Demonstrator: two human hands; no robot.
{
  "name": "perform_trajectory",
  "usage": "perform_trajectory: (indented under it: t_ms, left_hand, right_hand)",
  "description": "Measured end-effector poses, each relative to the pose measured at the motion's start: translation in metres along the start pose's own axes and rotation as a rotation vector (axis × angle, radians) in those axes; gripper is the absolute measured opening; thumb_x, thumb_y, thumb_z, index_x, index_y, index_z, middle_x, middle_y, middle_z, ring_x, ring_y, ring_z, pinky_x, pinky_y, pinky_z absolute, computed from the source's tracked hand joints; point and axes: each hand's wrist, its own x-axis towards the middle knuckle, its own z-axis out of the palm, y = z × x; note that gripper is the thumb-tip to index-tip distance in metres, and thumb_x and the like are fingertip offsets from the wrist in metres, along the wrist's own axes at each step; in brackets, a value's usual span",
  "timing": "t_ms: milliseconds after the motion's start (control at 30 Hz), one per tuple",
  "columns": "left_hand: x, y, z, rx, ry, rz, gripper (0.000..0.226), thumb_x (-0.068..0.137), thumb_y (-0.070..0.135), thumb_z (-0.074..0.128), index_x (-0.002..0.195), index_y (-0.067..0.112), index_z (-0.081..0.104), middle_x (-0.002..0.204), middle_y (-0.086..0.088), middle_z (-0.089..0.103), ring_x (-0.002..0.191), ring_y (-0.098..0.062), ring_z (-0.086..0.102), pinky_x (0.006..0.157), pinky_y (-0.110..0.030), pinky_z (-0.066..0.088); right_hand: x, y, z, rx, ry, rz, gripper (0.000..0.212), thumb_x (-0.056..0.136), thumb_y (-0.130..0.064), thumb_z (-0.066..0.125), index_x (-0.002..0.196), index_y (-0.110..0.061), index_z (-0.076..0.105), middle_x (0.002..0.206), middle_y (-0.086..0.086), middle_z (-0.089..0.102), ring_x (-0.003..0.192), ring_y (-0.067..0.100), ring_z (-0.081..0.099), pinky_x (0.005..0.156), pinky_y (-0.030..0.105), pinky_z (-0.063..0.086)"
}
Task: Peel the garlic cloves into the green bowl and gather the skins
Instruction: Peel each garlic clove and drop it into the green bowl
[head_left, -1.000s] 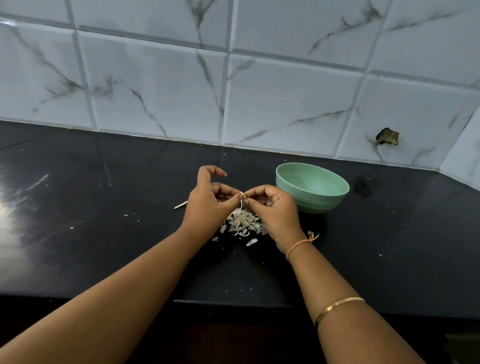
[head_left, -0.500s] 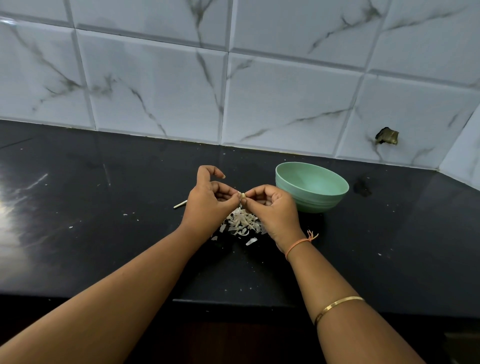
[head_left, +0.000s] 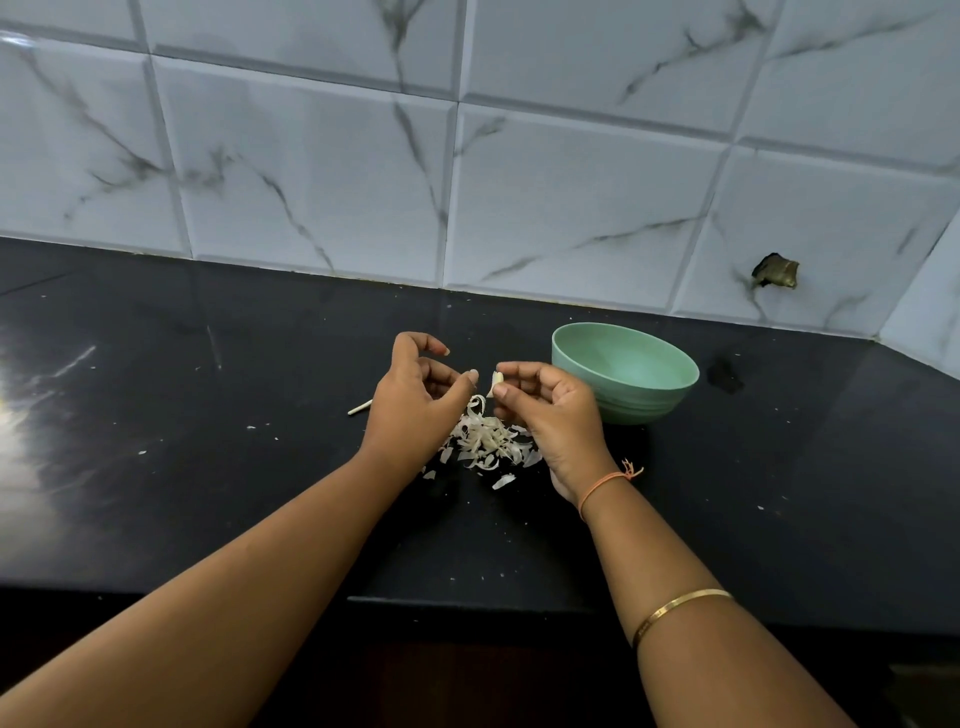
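the garlic clove pinched in the right hand is too small to tell whether skin clings to it, and the fingertips cover its lower part. that hand also hides the near left wall of the green bowl and the right edge of the pile of skins. the left hand covers the pile's left edge and one end of a pale stick. the bowl's near wall hides its bottom, so its contents cannot be told. both forearms run off the lower edge. a dark lump on the tiles is too unclear to name.
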Motion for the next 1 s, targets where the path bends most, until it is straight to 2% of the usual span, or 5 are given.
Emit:
perform_trajectory:
  t_ms: [167,300,533,767,1000]
  left_hand:
    - [-0.0021,0.0030,0.0007,-0.081,-0.080,0.042,0.041,0.082,0.017,0.073,0.107,0.023,0.041,0.087,0.012,0.071,0.078,0.002,0.067,0.069,-0.010,0.051]
    - [-0.0021,0.0027,-0.0006,-0.044,-0.069,0.068,0.040,0.081,0.016,0.073,0.106,0.022,0.042,0.074,0.018,0.071,0.072,0.002,0.066,0.068,-0.009,0.049]
    - [-0.0024,0.0024,-0.0008,-0.021,-0.064,0.055,0.040,0.081,0.012,0.071,0.106,0.021,0.041,0.074,0.007,0.070,0.067,-0.006,0.065,0.064,-0.013,0.051]
    - [-0.0031,0.0027,-0.0005,-0.073,-0.087,0.021,0.041,0.082,0.014,0.071,0.107,0.022,0.040,0.081,0.005,0.071,0.073,-0.004,0.067,0.069,-0.015,0.053]
    - [-0.0035,0.0035,-0.0010,-0.089,-0.106,0.016,0.039,0.082,0.010,0.071,0.106,0.019,0.041,0.076,0.006,0.072,0.068,-0.002,0.067,0.063,-0.010,0.049]
  right_hand:
    - [-0.0010,0.0004,0.0004,-0.022,-0.041,-0.004,0.013,0.077,0.004,0.068,0.082,-0.009,0.065,0.076,0.004,0.067,0.069,0.007,0.064,0.066,0.018,0.055]
    - [-0.0009,0.0008,0.0001,-0.072,-0.059,-0.012,0.014,0.077,0.003,0.069,0.079,-0.010,0.065,0.074,0.003,0.066,0.067,0.005,0.064,0.065,0.018,0.054]
    - [-0.0005,0.0019,-0.0003,-0.080,-0.056,-0.017,0.016,0.076,0.005,0.069,0.078,-0.010,0.065,0.075,0.005,0.066,0.069,0.009,0.064,0.066,0.020,0.055]
    - [-0.0005,0.0031,0.0003,-0.130,-0.060,-0.065,0.017,0.077,0.005,0.068,0.076,-0.011,0.064,0.073,0.004,0.065,0.066,0.005,0.063,0.063,0.016,0.052]
    - [0.0010,0.0080,0.0006,-0.214,-0.053,-0.138,0.019,0.076,0.002,0.071,0.071,-0.015,0.064,0.074,0.002,0.065,0.069,0.004,0.063,0.065,0.018,0.051]
